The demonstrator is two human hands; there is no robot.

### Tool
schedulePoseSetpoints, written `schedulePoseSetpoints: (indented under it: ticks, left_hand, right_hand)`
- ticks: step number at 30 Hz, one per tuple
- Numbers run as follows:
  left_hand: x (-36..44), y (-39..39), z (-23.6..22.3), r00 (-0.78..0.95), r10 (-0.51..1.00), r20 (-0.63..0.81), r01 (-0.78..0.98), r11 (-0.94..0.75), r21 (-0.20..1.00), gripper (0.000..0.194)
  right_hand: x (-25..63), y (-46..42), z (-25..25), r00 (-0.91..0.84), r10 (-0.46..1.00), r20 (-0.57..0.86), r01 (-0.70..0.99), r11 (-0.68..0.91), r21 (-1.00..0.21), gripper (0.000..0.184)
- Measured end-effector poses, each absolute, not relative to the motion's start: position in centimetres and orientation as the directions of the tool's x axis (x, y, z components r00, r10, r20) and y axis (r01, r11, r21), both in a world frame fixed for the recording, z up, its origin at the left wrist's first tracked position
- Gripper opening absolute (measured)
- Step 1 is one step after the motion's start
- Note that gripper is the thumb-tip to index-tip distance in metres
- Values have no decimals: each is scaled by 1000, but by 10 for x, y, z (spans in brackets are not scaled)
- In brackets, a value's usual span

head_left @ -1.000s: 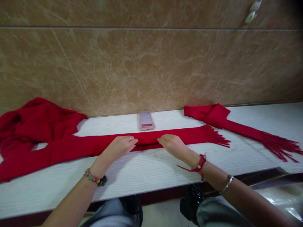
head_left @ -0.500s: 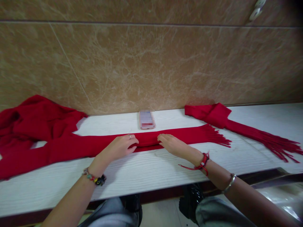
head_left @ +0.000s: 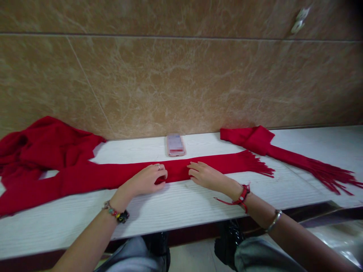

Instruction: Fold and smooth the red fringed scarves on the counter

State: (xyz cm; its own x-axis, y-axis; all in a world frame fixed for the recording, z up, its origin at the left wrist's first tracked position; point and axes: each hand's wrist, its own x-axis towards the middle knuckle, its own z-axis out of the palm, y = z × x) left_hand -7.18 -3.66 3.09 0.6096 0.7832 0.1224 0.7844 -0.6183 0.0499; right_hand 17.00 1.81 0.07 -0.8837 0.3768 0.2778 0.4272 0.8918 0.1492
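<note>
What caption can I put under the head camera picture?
Left hand and right hand on a long red scarf, a phone lying behind it.

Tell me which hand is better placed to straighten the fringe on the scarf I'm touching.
Probably your right hand: it's on the red scarf, nearer the fringe, while your left hand is farther along, away from it.

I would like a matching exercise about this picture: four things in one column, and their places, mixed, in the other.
1. phone
2. ring
3. silver bangle
4. fringed scarf in the middle

A. around the right forearm
B. beneath the left hand and right hand
C. between the middle scarf and the wall
D. on a finger of the left hand

Pairs: 1-C, 2-D, 3-A, 4-B
</note>
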Motion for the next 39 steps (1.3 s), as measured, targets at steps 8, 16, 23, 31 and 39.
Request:
schedulePoseSetpoints:
  ticks: [8,16,23,31,39]
  left_hand:
    - [-64,-31,3,478,877,49,878,-479,12,46]
    - [-65,-32,6,423,905,-43,906,-422,29,48]
    - [-66,-29,4,307,952,-7,952,-307,0,50]
    - [-66,-25,5,222,969,-111,973,-227,-33,56]
    - [-68,-25,2,236,968,-82,971,-238,-14,57]
  right_hand:
    - [161,2,-2,-862,469,191,482,876,26,58]
    - [164,0,2,-834,533,145,538,843,-4,62]
    - [142,6,-2,-768,606,207,619,785,0,64]
    - [217,24,-12,-646,749,147,761,647,50,65]
    - [335,47,-26,-539,826,165,823,474,314,38]
